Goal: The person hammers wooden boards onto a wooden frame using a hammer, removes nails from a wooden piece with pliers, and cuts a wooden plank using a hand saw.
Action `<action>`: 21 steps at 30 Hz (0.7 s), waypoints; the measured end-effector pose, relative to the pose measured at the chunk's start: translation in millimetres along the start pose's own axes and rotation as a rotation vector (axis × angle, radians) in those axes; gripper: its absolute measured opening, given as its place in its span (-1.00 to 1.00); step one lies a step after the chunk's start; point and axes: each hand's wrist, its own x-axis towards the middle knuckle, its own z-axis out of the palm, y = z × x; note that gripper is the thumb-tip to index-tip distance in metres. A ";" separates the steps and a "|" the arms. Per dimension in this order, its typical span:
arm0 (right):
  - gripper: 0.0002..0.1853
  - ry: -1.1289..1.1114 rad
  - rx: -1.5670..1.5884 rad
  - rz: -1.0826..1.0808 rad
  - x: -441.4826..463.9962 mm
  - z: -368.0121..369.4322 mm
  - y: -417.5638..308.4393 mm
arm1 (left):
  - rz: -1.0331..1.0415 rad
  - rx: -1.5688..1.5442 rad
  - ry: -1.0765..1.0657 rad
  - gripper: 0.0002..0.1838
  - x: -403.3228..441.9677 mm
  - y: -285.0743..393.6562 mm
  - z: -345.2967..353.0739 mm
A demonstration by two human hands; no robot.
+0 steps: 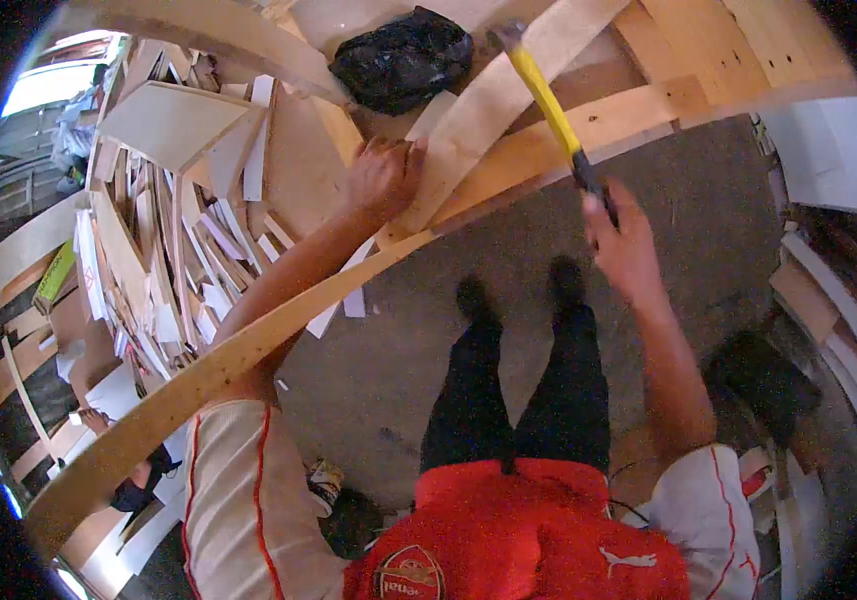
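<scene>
My right hand (pixel 626 240) is wrapped round the black grip of a hammer (pixel 554 110) with a yellow handle; its metal head is raised over a wide pale board. My left hand (pixel 386 178) is closed at the left edge of that slanting board (pixel 494 115), with its fingers bent; whether they hold anything small cannot be made out. A long narrow wooden strip (pixel 219 370) runs under my left forearm, from the lower left up to the boards. Behind the wide board lies a horizontal plank (pixel 619 118).
A black plastic bag (pixel 404 60) lies beyond my left hand. Wood offcuts (pixel 164 230) are heaped at the left. Part of another person (pixel 139 487) shows at the lower left. White panels (pixel 829 155) and curved boards stand at the right. My feet are on brown floor.
</scene>
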 end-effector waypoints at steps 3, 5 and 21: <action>-0.47 -0.106 -0.013 0.113 -47.8 6.4 12.2 | 0.166 0.052 0.306 -0.67 -9.8 -6.9 19.3; -0.47 -0.087 -0.057 0.034 -72.0 19.8 22.4 | 0.233 0.097 0.425 -0.68 -6.4 -5.0 19.2; -0.51 -0.148 -0.081 0.001 -105.2 24.3 27.7 | -0.077 -0.091 -0.163 -0.68 -17.1 3.0 -6.0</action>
